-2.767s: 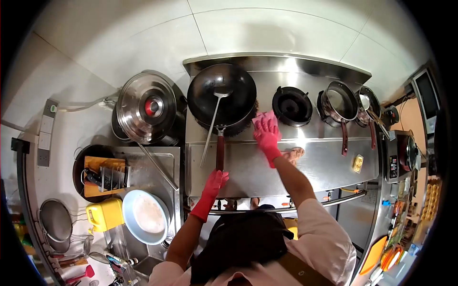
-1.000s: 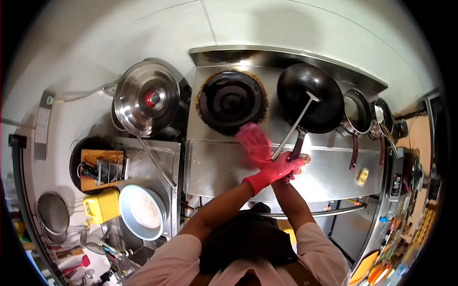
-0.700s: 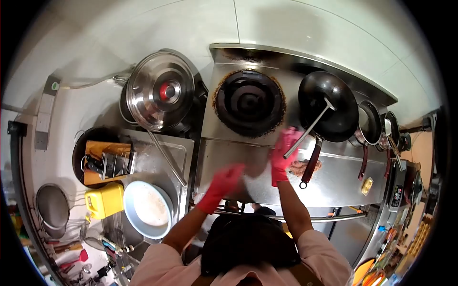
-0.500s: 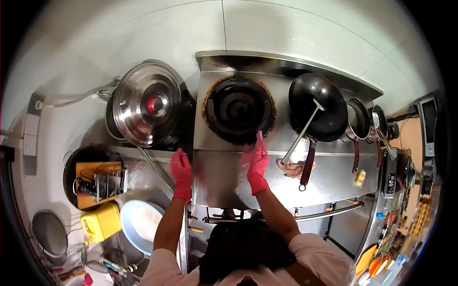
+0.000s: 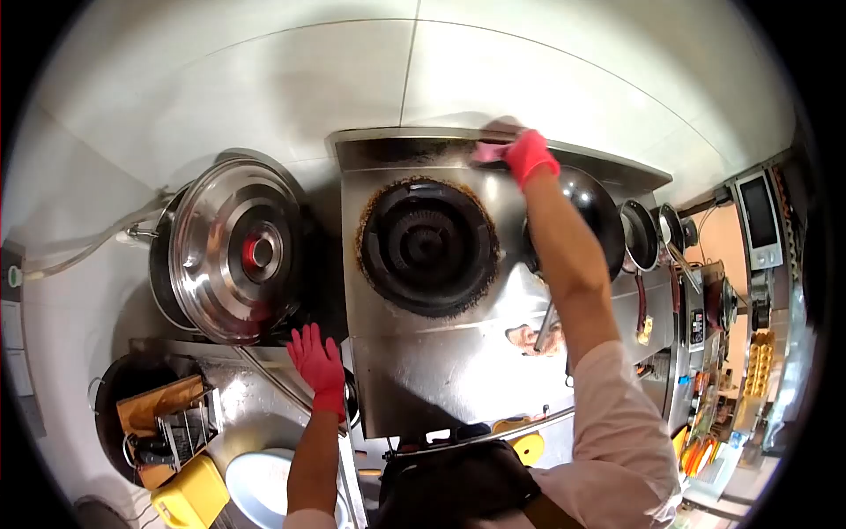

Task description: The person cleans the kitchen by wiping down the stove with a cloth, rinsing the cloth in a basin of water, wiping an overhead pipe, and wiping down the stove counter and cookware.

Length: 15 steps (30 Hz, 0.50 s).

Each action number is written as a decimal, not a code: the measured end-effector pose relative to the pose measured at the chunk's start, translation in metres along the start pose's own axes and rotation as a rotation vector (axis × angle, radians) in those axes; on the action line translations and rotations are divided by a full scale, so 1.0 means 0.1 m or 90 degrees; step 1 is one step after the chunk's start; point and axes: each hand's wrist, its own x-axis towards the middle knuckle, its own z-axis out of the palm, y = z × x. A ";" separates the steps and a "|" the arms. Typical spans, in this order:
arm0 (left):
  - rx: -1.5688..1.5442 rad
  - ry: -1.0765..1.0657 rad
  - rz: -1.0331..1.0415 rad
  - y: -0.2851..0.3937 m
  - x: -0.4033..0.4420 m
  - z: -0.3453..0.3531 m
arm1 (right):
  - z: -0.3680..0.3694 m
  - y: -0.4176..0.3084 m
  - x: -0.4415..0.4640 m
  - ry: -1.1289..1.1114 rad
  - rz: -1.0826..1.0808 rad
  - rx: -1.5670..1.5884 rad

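Observation:
My right hand (image 5: 531, 159), in a pink rubber glove, reaches to the steel backsplash (image 5: 454, 152) behind the stove. Its fingers are closed on a light pink cloth (image 5: 488, 152), pressed near the backsplash's upper edge. Also gloved in pink, my left hand (image 5: 319, 366) has its fingers spread near the stove's left edge and holds nothing. Between the hands lies the black burner (image 5: 426, 247), ringed by brown burnt residue. A black wok (image 5: 592, 212) is partly hidden behind my right forearm.
On the left stands a large pot with a shiny steel lid (image 5: 233, 251). Below it are a wooden board (image 5: 159, 406), a yellow jug (image 5: 191, 495) and a pale blue basin (image 5: 260, 480). A saucepan (image 5: 638, 234) sits right of the wok. A crumpled brown rag (image 5: 526, 339) lies on the steel top.
My right hand has moved from the stove's front up to the backsplash with the pink cloth. My left hand's fingers have spread. The camera view has shifted.

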 end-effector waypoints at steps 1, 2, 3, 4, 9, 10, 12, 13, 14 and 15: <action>-0.004 -0.010 -0.008 0.00 0.01 -0.02 | -0.17 -0.03 0.10 -0.009 0.034 -0.149; -0.009 -0.018 -0.017 0.01 0.04 -0.02 | -0.14 0.14 0.31 -0.048 0.106 -0.119; -0.015 -0.028 -0.027 0.01 0.05 -0.03 | -0.04 0.37 0.51 -0.110 0.242 0.109; -0.016 -0.046 -0.033 0.00 0.06 -0.03 | 0.07 0.51 0.67 -0.132 0.415 0.379; -0.027 -0.057 -0.040 0.00 0.11 -0.05 | 0.21 0.42 0.50 -0.273 0.214 0.382; -0.028 -0.064 -0.045 0.01 0.12 -0.06 | 0.61 0.56 0.55 -0.237 0.090 0.162; -0.034 -0.083 -0.043 0.06 0.16 -0.11 | 0.71 -0.28 0.22 -0.334 -0.022 -0.297; -0.030 -0.085 -0.041 0.07 0.16 -0.08 | 0.52 -0.82 -0.05 -0.329 -0.009 -0.249; -0.026 -0.084 -0.039 0.06 0.14 -0.07 | 0.77 -0.93 -0.15 -0.230 -0.118 -0.237; -0.019 -0.083 -0.039 0.06 0.13 -0.06 | 1.17 -0.70 -0.01 -0.227 -0.161 -0.200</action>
